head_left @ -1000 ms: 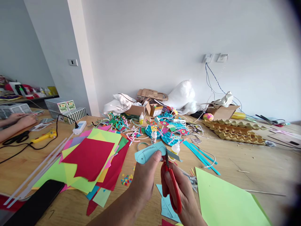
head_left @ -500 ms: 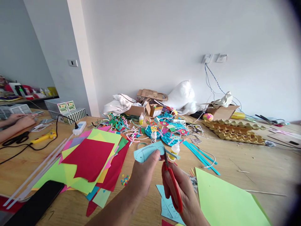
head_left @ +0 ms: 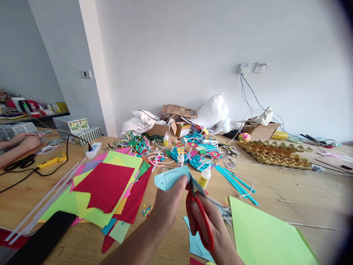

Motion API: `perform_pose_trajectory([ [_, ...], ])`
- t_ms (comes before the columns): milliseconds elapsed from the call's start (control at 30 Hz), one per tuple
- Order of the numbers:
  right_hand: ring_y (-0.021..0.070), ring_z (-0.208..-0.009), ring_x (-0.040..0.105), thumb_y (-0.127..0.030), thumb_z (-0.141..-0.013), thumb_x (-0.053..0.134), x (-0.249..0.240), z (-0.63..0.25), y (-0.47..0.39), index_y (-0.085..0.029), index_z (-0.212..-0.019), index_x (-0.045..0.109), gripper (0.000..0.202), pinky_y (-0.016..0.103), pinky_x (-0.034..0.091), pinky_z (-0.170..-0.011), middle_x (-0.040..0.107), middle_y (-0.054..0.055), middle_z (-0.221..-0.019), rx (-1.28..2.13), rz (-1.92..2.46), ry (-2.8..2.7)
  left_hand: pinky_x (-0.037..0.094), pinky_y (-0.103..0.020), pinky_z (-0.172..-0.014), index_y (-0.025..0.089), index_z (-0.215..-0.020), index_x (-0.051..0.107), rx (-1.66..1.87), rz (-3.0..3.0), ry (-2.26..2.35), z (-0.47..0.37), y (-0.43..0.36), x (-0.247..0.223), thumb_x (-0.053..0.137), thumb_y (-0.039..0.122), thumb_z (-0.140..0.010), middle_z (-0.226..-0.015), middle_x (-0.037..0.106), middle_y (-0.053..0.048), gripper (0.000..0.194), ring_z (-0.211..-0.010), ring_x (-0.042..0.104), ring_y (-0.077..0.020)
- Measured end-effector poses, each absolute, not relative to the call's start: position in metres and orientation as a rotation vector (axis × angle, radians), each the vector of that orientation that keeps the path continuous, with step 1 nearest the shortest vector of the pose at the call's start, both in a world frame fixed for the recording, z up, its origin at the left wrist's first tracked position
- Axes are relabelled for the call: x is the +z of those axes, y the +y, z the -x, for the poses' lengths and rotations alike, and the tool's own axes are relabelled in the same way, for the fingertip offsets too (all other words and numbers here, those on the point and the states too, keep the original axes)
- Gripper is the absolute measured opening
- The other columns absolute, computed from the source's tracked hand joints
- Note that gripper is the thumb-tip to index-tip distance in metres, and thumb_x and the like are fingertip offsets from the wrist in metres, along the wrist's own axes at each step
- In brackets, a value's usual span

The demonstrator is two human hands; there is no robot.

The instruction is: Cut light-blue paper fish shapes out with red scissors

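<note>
Lower centre, left hand (head_left: 170, 201) pinching blue paper (head_left: 171, 179), likely featherlight, bendy, easily creased, best held mid-sheet; right hand (head_left: 217, 225), grip wrapped round red-handled scissors (head_left: 208, 225)!

Blue paper (head_left: 178, 174) with a fish (head_left: 164, 182) drawn on it is pinched by the left fingers (head_left: 182, 183). Red scissors (head_left: 210, 236) are held by the right fingers (head_left: 196, 210). A white bottle (head_left: 204, 178) is seen just past them.
</note>
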State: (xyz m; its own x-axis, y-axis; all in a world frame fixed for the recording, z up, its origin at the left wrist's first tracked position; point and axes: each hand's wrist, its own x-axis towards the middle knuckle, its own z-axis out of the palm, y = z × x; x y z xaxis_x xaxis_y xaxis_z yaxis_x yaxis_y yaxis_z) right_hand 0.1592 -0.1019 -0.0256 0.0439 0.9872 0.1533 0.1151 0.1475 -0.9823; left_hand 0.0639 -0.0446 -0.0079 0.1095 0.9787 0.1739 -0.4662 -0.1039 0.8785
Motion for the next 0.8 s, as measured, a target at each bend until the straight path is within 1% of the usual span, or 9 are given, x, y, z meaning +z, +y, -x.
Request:
perform_pose_trajectory([
  [100, 0.0121, -0.045, 0.043, -0.059, -0.086, 0.045, -0.0248, -0.1591, -0.1024, -0.019, -0.066, 0.049, 0.044, 0.024, 0.033, -0.047, 0.047, -0.003, -0.049, 0.996, 1.213, -1.321, 0.048, -0.029, -0.072, 0.016, -0.068, 0.063, 1.389, -1.011, 0.688, -0.0634, -0.0469, -0.0045, 0.066, 0.029, -0.073, -0.069, 0.064, 0.0, 0.014, -0.069, 0.058, -0.0152],
  [267, 0.013, -0.048, 0.044, -0.06, -0.086, 0.044, -0.0263, -0.1611, -0.1026, -0.019, -0.064, 0.048, 0.047, 0.025, 0.034, -0.05, 0.048, -0.002, -0.05, 0.978, 1.232, -1.338, 0.048, -0.032, -0.076, 0.015, -0.068, 0.062, 1.355, -1.013, 0.729, -0.0633, -0.051, -0.0015, 0.065, 0.03, -0.071, -0.075, 0.067, -0.004, 0.016, -0.075, 0.059, -0.018],
  [400, 0.0123, -0.045, 0.042, -0.06, -0.087, 0.043, -0.0283, -0.1622, -0.101, -0.019, -0.064, 0.048, 0.047, 0.025, 0.033, -0.048, 0.047, -0.003, -0.048, 0.955, 1.238, -1.363, 0.048, -0.036, -0.081, 0.014, -0.075, 0.064, 1.365, -0.992, 0.721, -0.0653, -0.0509, -0.0039, 0.064, 0.03, -0.072, -0.082, 0.07, -0.007, 0.017, -0.08, 0.061, -0.0209],
  [567, 0.0125, -0.043, 0.045, -0.06, -0.087, 0.041, -0.0313, -0.1631, -0.0991, -0.021, -0.065, 0.046, 0.045, 0.024, 0.035, -0.044, 0.046, -0.004, -0.047, 0.97, 1.22, -1.378, 0.047, -0.037, -0.087, 0.013, -0.082, 0.066, 1.382, -0.969, 0.711, -0.0662, -0.0484, -0.008, 0.064, 0.029, -0.073, -0.089, 0.071, -0.008, 0.019, -0.086, 0.062, -0.0221],
  [800, 0.013, -0.039, 0.046, -0.059, -0.087, 0.042, -0.0327, -0.1641, -0.0972, -0.022, -0.065, 0.045, 0.043, 0.023, 0.038, -0.039, 0.044, -0.005, -0.043, 0.953, 1.218, -1.367, 0.049, -0.032, -0.075, 0.014, -0.074, 0.065, 1.357, -0.975, 0.706, -0.0645, -0.0486, -0.006, 0.065, 0.028, -0.072, -0.076, 0.069, -0.004, 0.015, -0.074, 0.061, -0.0179],
])
